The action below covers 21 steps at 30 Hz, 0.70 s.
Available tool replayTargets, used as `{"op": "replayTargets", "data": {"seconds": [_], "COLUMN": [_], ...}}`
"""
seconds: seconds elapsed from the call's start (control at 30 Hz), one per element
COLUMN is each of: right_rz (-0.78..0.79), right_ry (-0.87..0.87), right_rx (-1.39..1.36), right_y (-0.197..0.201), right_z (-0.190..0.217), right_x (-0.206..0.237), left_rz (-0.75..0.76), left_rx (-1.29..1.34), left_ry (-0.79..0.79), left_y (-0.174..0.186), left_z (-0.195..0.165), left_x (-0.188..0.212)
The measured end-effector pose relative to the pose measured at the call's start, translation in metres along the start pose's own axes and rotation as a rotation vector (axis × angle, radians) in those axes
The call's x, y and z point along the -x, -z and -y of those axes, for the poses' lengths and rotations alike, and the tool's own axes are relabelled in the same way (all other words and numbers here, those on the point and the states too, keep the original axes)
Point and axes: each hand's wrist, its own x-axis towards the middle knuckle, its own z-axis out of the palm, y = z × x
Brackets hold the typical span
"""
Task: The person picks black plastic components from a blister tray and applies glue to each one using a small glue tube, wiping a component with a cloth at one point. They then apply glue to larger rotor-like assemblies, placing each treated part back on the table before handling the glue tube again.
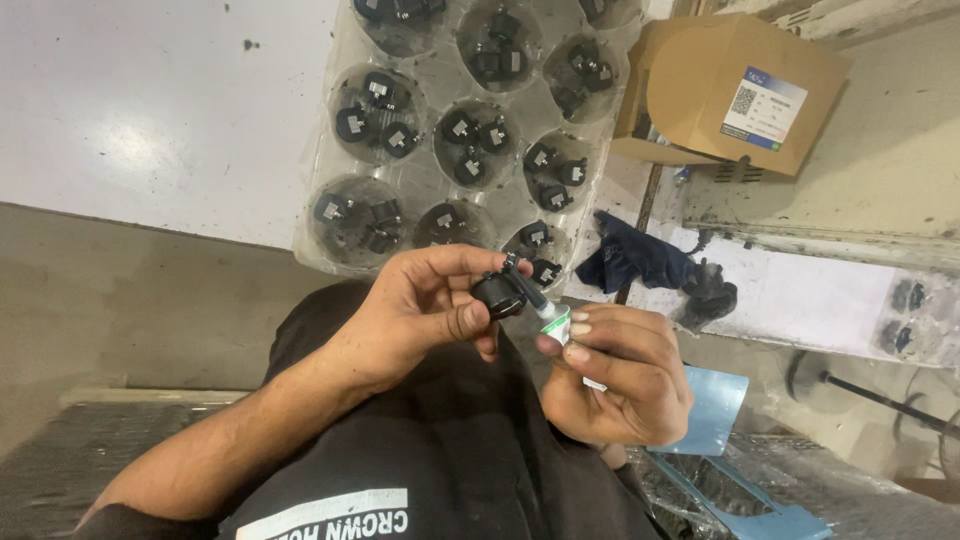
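White desk [150,110] at left, scuffed. Clear plastic tray [432,190] on it, round cups each packed with several small black parts. Left hand [420,305] curled tight round one black part [498,293], held over lap, just below tray edge. Right hand [620,375] closed round small white tube [556,325], dark nozzle touching the part. Dark blue rag [632,258] beyond. Cardboard box [730,90] top right, tipped, contents hidden. Blue panel [715,410] lower right.
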Motion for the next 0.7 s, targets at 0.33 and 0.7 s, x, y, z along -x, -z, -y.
{"op": "replayTargets", "data": {"seconds": [0.33, 0.7], "right_rz": [0.043, -0.067], "right_ry": [-0.082, -0.358], "right_rx": [-0.027, -0.006], "right_y": [0.006, 0.000], "right_z": [-0.004, 0.002], "right_x": [0.002, 0.004], "left_rz": [0.033, -0.074], "left_rx": [0.049, 0.013], "left_ry": [0.039, -0.075], "left_y": [0.005, 0.019], "left_z": [0.003, -0.003], "left_x": [-0.006, -0.026]}}
